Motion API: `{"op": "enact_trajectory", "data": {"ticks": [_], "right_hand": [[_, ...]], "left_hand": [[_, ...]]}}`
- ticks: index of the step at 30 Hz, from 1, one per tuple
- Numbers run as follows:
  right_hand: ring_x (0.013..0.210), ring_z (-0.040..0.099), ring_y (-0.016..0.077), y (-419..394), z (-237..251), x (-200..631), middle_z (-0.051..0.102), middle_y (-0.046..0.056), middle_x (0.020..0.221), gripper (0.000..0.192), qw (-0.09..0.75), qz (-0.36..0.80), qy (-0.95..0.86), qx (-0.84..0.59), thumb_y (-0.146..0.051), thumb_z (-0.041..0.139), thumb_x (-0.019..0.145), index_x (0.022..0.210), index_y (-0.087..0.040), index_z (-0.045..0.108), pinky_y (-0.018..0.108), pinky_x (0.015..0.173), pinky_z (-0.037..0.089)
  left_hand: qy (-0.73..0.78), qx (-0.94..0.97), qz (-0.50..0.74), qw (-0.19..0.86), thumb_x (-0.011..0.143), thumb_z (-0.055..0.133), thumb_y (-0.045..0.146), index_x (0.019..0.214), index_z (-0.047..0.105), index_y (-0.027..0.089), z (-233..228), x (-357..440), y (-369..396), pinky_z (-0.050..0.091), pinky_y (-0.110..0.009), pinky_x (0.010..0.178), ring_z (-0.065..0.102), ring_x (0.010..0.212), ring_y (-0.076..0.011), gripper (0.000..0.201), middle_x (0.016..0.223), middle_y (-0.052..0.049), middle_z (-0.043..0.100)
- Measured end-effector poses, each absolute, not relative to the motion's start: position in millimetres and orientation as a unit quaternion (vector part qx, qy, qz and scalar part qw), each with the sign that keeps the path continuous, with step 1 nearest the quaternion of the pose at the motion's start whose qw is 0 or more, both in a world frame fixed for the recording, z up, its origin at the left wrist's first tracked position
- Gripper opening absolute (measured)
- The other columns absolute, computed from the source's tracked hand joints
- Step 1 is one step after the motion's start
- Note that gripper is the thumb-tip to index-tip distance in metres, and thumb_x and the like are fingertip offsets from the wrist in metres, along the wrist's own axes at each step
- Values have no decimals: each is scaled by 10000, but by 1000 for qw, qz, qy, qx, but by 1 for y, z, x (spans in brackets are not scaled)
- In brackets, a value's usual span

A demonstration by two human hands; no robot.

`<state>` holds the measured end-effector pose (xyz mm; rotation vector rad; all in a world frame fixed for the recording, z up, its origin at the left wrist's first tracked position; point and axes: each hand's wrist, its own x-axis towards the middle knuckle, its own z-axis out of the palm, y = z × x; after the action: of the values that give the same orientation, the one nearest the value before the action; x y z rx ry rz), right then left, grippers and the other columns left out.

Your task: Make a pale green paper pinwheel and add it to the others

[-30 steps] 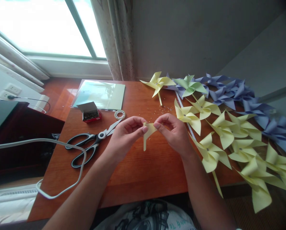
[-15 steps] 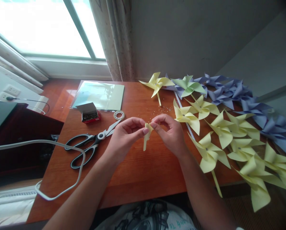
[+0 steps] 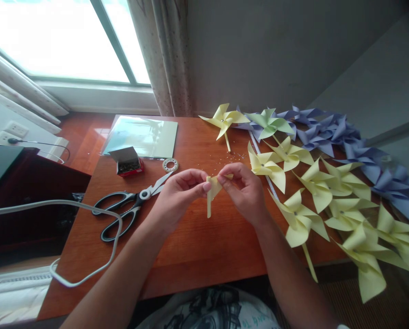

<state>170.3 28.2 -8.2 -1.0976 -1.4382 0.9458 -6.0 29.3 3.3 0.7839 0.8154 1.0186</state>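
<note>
A yellow paper strip [image 3: 210,197] is pinched at its top by both hands, left hand [image 3: 177,196] and right hand [image 3: 246,192], above the counter [image 3: 197,246]; each grip is clamped on it.

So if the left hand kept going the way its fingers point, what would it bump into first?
The left hand points right, at the yellow paper it already pinches; just past that is the right hand. Depth looks about level, though that's hard to judge.

A room in a home, by the look of it — a small wooden table [image 3: 197,246] pushed against a plain wall, beside a bright window [image 3: 54,41] with a patterned curtain [image 3: 166,59]. A wall socket [image 3: 9,132] sits low at left. Craft things cover the table — scissors [image 3: 129,208], paper pinwheels [image 3: 314,183].
</note>
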Motion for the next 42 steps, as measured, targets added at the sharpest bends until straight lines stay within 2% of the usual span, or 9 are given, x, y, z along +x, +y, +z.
{"op": "enact_trajectory", "data": {"ticks": [7, 10, 13, 18, 21, 26, 31, 34, 42], "right_hand": [[865, 677, 160, 27, -1, 173, 720, 1, 935, 109, 497, 432, -622, -424, -230, 604, 962, 982, -248, 709, 278, 779, 547], [875, 678, 162, 27, -2, 175, 718, -2, 956, 104, 499, 456, -607, -418, -241, 709, 899, 1002, -250, 713, 274, 788, 553], [870, 677, 160, 28, -5, 174, 718, -6, 967, 214, 504, 462, -597, -420, -239, 809, 813, 1002, -255, 710, 272, 794, 562], [835, 692, 148, 29, -11, 169, 711, -6, 963, 215, 514, 500, -553, -424, -261, 804, 823, 1009, -255, 697, 264, 764, 592], [900, 698, 170, 31, -15, 166, 710, 17, 1019, 246, 520, 461, -569, -440, -271, 797, 830, 1051, -257, 690, 302, 821, 599], [1195, 610, 247, 33, -14, 165, 634, 78, 1239, 373, 542, 294, -638, -461, -247, 803, 812, 1154, -272, 655, 394, 978, 548], [838, 657, 175, 27, -7, 162, 694, 30, 902, 36, 518, 255, -675, -459, -207, 681, 913, 920, -240, 693, 320, 757, 553], [788, 671, 158, 25, -6, 159, 730, 20, 865, 78, 512, 271, -683, -445, -184, 657, 931, 904, -230, 714, 294, 719, 552], [845, 698, 174, 24, -10, 156, 744, 38, 957, 135, 503, 251, -703, -437, -180, 667, 922, 1016, -252, 733, 318, 788, 586]], "left_hand": [[373, 346, 458, 729, 732, 884, 214, 836, 756, 153, 4, -6, 31, 482, -154, 637, 599, 670, -69, 177, 745, 2, 695], [377, 341, 465, 725, 729, 886, 215, 839, 755, 159, 3, -7, 32, 481, -148, 627, 595, 653, -61, 180, 743, 8, 691], [378, 336, 469, 724, 726, 888, 214, 849, 755, 166, 2, -7, 32, 483, -148, 626, 600, 652, -61, 187, 752, 8, 695], [379, 331, 466, 727, 728, 887, 222, 859, 754, 168, 0, -7, 31, 499, -150, 634, 610, 658, -66, 194, 756, 2, 701], [393, 318, 477, 719, 697, 907, 219, 848, 751, 168, -1, -6, 31, 512, -155, 631, 617, 642, -66, 223, 758, 4, 707], [410, 307, 500, 699, 669, 923, 219, 806, 759, 175, -2, -2, 31, 537, -176, 656, 635, 647, -74, 218, 773, 4, 729], [424, 334, 522, 660, 651, 926, 184, 793, 789, 171, -5, 0, 29, 520, -158, 642, 621, 657, -70, 198, 767, -2, 742], [434, 331, 536, 644, 645, 927, 180, 793, 798, 177, -6, 1, 29, 526, -158, 666, 629, 687, -75, 196, 792, -3, 751], [444, 325, 565, 615, 625, 938, 197, 807, 789, 165, -5, 3, 28, 551, -203, 700, 660, 723, -108, 238, 805, -16, 757]]}}
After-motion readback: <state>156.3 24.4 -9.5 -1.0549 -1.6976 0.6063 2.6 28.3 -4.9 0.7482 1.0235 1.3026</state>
